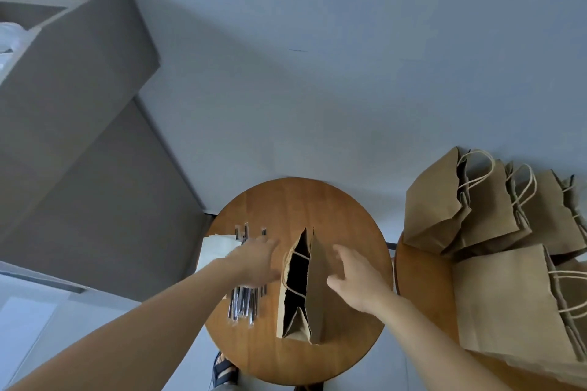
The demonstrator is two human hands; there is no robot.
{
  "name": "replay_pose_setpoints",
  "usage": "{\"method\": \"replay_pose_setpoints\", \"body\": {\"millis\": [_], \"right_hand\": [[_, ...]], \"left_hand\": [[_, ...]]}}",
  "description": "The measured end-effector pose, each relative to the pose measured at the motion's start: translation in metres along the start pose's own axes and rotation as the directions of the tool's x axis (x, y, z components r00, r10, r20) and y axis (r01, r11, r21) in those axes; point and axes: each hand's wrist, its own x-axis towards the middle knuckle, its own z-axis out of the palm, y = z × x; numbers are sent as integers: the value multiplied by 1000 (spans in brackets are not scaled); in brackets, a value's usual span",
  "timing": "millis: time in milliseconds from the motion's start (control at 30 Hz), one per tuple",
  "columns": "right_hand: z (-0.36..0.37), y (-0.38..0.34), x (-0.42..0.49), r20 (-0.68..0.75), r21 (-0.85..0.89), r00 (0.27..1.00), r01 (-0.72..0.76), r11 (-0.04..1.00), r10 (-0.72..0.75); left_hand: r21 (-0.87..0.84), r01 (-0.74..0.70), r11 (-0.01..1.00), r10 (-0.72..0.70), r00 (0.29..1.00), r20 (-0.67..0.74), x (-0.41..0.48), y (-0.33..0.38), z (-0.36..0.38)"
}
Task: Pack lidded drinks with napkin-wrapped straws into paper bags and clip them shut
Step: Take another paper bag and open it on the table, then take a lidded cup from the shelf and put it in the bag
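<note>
Paper bag [314,289] standing upright at the middle of the round table [301,200], its mouth a narrow dark slit whose long axis runs from your near side to the far side. Your left hand [254,263] lies just left of the mouth, above the wrapped straws [243,305] and beside the white napkins [217,247]; it is blurred, its fingers look extended, and nothing shows in its grasp. Your right hand [355,279] is spread wide, fingers loosely curved, holding nothing, just beside the bag's right wall; whether it touches the paper cannot be told. The bag thus lies between your two hands, with straws and napkins on the left hand's side only, so the left is judged the nearer for fetching them while the right steadies the bag. No lidded drink is in view. Spare bags [476,216] lie stacked on a second table [419,295] to your right.
</note>
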Motion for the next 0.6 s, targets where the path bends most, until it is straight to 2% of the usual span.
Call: {"method": "replay_pose_setpoints", "body": {"millis": [100, 200, 333, 467, 600], "right_hand": [[-13, -22, 13, -129, -154, 986, 85, 984, -105], [-27, -46, 23, -155, -273, 965, 164, 948, -211], [-53, -89, 36, -146, -335, 948, 221, 916, -282], [-89, -165, 50, -169, -399, 882, 347, 848, -440], [-117, -258, 55, -207, -418, 781, 473, 775, -589]], "left_hand": [[149, 20, 989, 13, 977, -215, -1, 15, -24], [192, 41, 981, 20, 952, -305, -7, 22, -53], [177, 84, 981, -1, 906, -423, -29, 20, -102], [141, 120, 983, -11, 797, -603, -69, -4, -167], [58, 177, 982, -70, 640, -765, -125, -48, -237]]}}
